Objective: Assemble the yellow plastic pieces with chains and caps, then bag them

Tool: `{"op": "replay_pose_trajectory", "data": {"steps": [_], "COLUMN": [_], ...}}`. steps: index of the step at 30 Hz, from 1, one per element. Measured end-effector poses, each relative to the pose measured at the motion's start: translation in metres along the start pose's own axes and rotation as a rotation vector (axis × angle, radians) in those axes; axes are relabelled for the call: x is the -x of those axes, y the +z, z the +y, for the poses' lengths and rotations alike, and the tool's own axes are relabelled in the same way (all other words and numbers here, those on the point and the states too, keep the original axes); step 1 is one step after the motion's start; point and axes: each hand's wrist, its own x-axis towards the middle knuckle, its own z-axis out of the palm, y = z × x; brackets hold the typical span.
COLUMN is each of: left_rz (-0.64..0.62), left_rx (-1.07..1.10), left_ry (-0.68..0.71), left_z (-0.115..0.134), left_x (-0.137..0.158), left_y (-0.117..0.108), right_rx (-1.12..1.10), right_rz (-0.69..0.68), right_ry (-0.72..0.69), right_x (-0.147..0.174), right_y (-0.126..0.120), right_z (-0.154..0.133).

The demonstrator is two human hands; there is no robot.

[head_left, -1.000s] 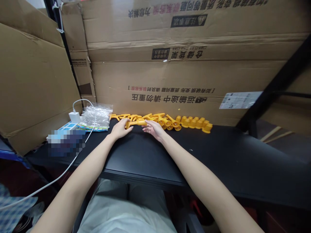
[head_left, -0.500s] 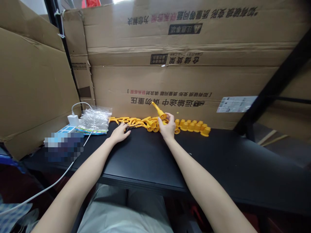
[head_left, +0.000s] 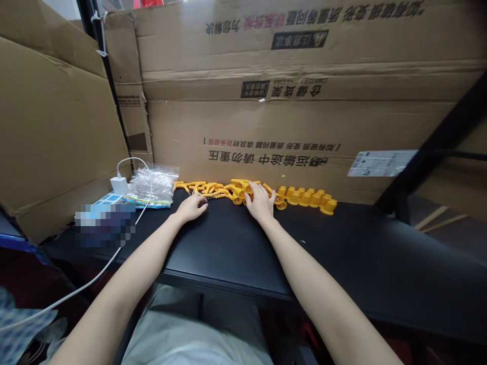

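The left hand point(head_left: 192, 208) is at the near edge of the orange forked pieces point(head_left: 208, 188), fingers bent and thumb a little apart. Its palm side is turned away, so I cannot tell whether it pinches anything. The right hand point(head_left: 261, 203) reaches over the yellow funnels point(head_left: 237, 193), fingers parted; its back covers several of them, and whether the fingertips grip one cannot be told.

The forked pieces lie in a tangled row along the back of the black table point(head_left: 228, 248), their ends overlapping too closely to count. A thin dark speckled strip point(head_left: 217, 194) runs among them, too small to make out. Just right of the right hand, yellow cups point(head_left: 304, 197) stand in close rows, the front ones partly hiding those behind.

To the left are a crinkled clear bag point(head_left: 154, 183), a colourful packet point(head_left: 158, 205) mostly covered by it, and a white plug point(head_left: 119, 185). A white cable point(head_left: 81, 288) loops from the plug and leaves at the left edge. A blurred-out patch hides the thing in front of the plug.

Behind stands a cardboard sheet point(head_left: 228, 116), its print upside down, its top cut off. A checked cloth point(head_left: 21, 314) at lower left is also cut off.
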Motion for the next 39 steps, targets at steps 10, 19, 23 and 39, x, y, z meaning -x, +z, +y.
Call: {"op": "replay_pose_trajectory", "data": {"steps": [10, 19, 23, 39], "left_rz": [-0.025, 0.261, 0.279, 0.232], "left_rx": [-0.004, -0.221, -0.217, -0.230], "left_ry": [0.001, -0.507, -0.774, -0.891], "left_z": [0.004, 0.009, -0.017, -0.046], "left_x": [0.001, 0.008, 0.028, 0.045], "left_y": [-0.003, -0.037, -0.066, -0.078], "right_rx": [-0.034, -0.074, -0.085, -0.099], "right_rz": [-0.022, -0.003, -0.013, 0.006], "right_ry": [0.070, 0.059, 0.088, 0.124], "right_x": [0.001, 0.002, 0.002, 0.000], "right_y": [-0.003, -0.004, -0.001, 0.000], "right_z": [-0.006, -0.006, -0.003, -0.001]}}
